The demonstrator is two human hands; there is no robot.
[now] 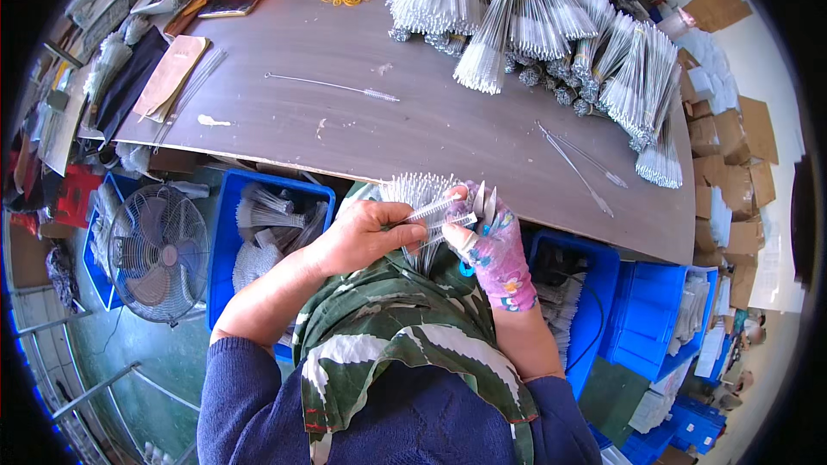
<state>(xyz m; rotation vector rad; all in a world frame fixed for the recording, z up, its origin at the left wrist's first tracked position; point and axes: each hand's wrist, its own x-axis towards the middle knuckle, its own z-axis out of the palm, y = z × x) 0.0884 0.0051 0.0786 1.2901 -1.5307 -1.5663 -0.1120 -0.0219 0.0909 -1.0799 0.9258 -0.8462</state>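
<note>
- The bare left hand point(366, 232) pinches slim, white-bristled wire brushes point(433, 208) between thumb and fingers, above the green-and-white camouflage apron point(379, 310).
- The right hand point(498, 250), in a pink floral fabric glove, grips the brushes' other ends; a pointed two-bladed metal tool point(485, 204) juts from its fingers.
- A dense bundle of pale-tipped wires point(415, 185) fans out just beyond them, beside the grey-brown table point(345, 133).
- Sheaves of white-bristled brushes point(481, 65) lie piled on the table's far right.
</note>
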